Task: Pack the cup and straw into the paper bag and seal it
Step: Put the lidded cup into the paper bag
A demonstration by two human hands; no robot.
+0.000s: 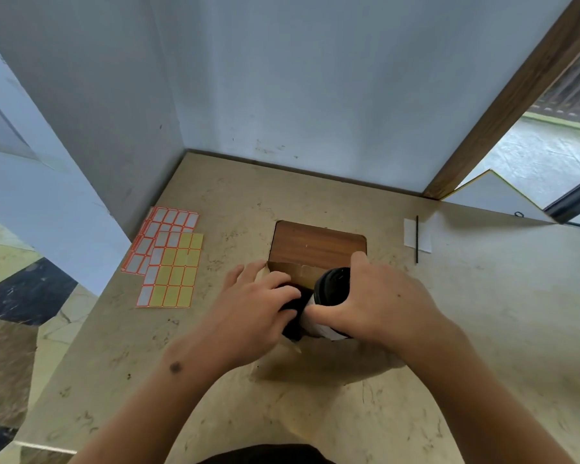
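The right hand (379, 303) has its grip wrapped around one cup (332, 298), black lid up, at the open mouth of one paper bag (302, 271) on the tabletop (482, 329). The left hand (258, 306), fingers curled, seems to hold the bag's rim just left of that grip. One straw (417, 239) lies well right; two sticker sheets (168, 259) lie left.

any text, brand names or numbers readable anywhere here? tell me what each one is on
No text can be read in this view.
Cup: the white label on its side shows dark marks, too blurred and too covered by the right hand to read.
Sticker sheets: the white and yellow labels are blank.
White slip beside the black straw: no print shows.
Paper bag: no print shows on the visible part.
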